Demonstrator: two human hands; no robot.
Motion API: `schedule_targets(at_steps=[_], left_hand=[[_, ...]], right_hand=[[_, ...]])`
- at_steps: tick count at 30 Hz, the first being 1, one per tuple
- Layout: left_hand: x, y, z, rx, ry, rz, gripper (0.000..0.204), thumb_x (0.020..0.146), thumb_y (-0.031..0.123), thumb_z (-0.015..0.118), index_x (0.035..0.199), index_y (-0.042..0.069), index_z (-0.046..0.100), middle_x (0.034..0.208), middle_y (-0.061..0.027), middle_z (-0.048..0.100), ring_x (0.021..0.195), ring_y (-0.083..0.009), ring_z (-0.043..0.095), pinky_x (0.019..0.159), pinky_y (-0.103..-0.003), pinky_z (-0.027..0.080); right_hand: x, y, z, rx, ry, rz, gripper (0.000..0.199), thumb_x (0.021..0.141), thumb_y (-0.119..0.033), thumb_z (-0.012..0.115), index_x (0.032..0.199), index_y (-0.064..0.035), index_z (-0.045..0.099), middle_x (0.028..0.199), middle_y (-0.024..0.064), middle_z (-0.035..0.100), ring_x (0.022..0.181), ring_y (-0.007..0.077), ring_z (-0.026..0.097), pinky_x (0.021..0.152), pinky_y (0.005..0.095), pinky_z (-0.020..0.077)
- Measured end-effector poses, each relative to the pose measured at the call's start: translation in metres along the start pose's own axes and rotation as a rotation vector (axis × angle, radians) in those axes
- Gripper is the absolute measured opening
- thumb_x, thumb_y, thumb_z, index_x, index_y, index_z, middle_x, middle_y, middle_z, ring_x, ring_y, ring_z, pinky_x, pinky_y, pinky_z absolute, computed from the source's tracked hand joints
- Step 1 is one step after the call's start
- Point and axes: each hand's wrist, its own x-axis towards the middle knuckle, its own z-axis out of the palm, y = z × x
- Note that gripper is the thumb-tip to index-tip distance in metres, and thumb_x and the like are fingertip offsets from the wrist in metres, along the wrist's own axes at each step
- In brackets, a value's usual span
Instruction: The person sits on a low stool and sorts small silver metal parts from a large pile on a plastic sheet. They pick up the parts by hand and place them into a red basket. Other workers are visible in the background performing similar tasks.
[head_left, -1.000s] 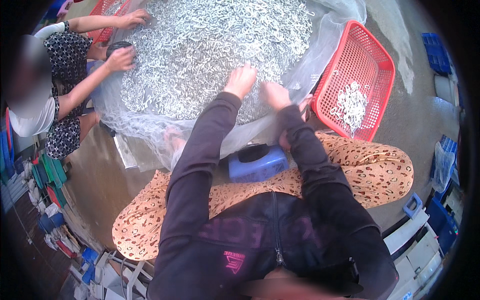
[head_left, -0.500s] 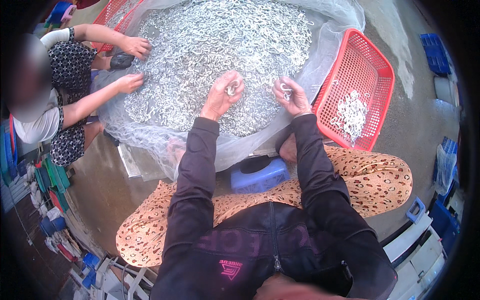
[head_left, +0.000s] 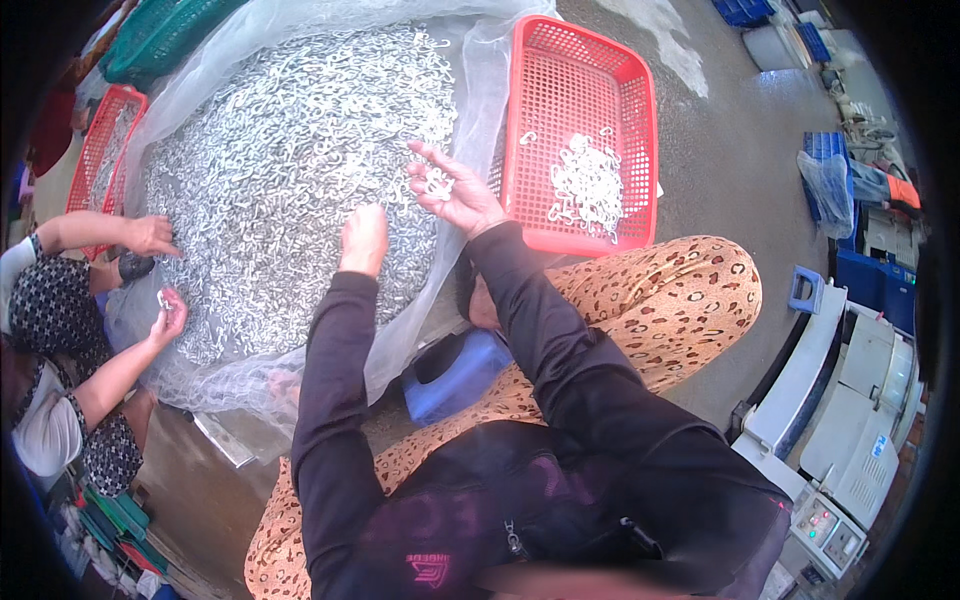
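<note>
Cupping metal hooks (head_left: pixel 437 186) in right hand (head_left: pixel 452 190); left hand (head_left: pixel 362 240) on pile (head_left: pixel 280 170).

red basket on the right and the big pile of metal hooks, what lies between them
In the head view, the bunched edge of the clear plastic sheet lies between the red basket and the pile of metal hooks; the right hand, holding hooks, hovers there too.

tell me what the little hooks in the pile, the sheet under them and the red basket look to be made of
The small hooks look like bare metal, probably steel or zinc-plated: silvery grey with bright glints. The sheet under them seems to be thin, clear or whitish plastic film or fine mesh; it is translucent, crinkled and glossy. The red basket looks like moulded plastic: uniform colour and a regular lattice of holes.
</note>
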Motion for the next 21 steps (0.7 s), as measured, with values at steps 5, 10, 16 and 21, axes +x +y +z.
schedule_targets(at_steps=[5,10,16,21], left_hand=[[-0.032,-0.031,-0.045,-0.460,-0.023,-0.099,0.022,0.081,0.021,0.061,0.084,0.001,0.070,0.066,-0.0143,0.063,0.061,-0.0205,0.062,0.055,-0.035,0.046],[-0.060,-0.047,-0.085,-1.491,-0.237,-0.345,0.020,0.089,0.024,0.055,0.091,0.006,0.063,0.060,0.0045,0.041,0.049,-0.0043,0.036,0.039,-0.019,0.026],[-0.074,-0.039,-0.098,-2.407,-0.201,0.016,0.022,0.090,0.020,0.047,0.073,0.007,0.044,0.070,0.0000,0.033,0.056,-0.0069,0.031,0.039,-0.015,0.022],[-0.075,-0.041,-0.095,-2.810,-0.094,0.376,0.022,0.079,0.015,0.051,0.066,0.004,0.037,0.077,-0.0066,0.033,0.058,-0.0109,0.032,0.038,-0.016,0.026]], right_hand=[[0.005,-0.004,-0.012,-0.401,0.040,-0.055,0.034,0.091,-0.016,0.055,0.123,-0.0053,0.051,0.079,0.0005,0.055,0.063,0.0093,0.050,0.055,0.0201,0.0420],[0.028,-0.004,-0.051,-1.074,0.237,0.021,0.041,0.087,-0.024,0.060,0.120,-0.0010,0.052,0.091,0.0080,0.064,0.075,0.0164,0.060,0.066,0.0294,0.0473],[0.050,0.054,-0.059,-2.176,0.628,-0.008,0.036,0.081,-0.034,0.062,0.099,-0.0028,0.059,0.090,0.0225,0.066,0.096,0.0400,0.061,0.082,0.0464,0.0478],[0.053,0.064,-0.047,-2.116,0.196,-0.040,0.026,0.078,-0.026,0.063,0.087,-0.0013,0.062,0.085,0.0220,0.065,0.088,0.0365,0.064,0.076,0.0454,0.0484]])
